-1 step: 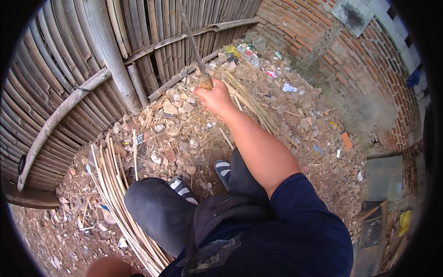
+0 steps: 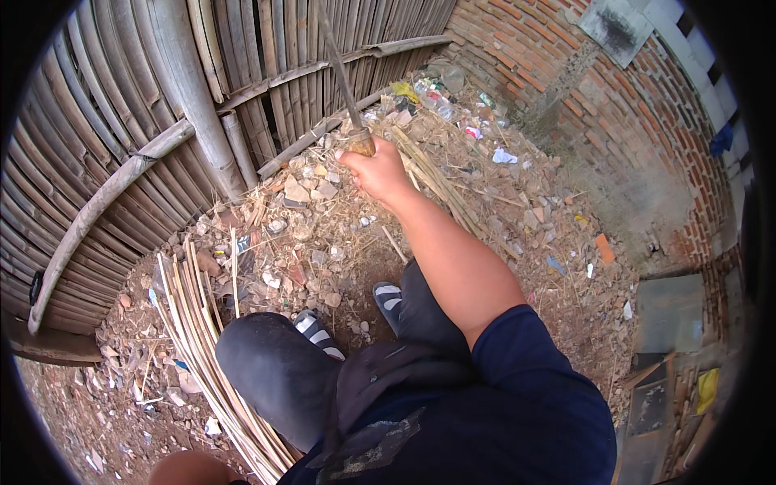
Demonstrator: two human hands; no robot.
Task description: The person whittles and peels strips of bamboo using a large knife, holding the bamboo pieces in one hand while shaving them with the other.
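My right hand (image 2: 378, 171) is stretched out ahead of me, closed round the wooden handle of a machete (image 2: 338, 69). Its long, narrow dark blade points up and away, toward the bamboo wall. My left hand is out of view; only a bit of bare left arm (image 2: 194, 469) shows at the lower edge. Beside my left leg lies a bundle of long, thin pale bamboo strips (image 2: 198, 347). More split strips (image 2: 432, 174) rest on the ground just right of my right hand.
An upright bamboo-slat wall (image 2: 89, 162) with a thick post (image 2: 190, 89) closes off the left and front. A brick wall (image 2: 638, 129) stands at the right. Stones and litter (image 2: 436, 97) cover the dirt around my sandalled feet. Flat panels (image 2: 671, 311) lean at the right.
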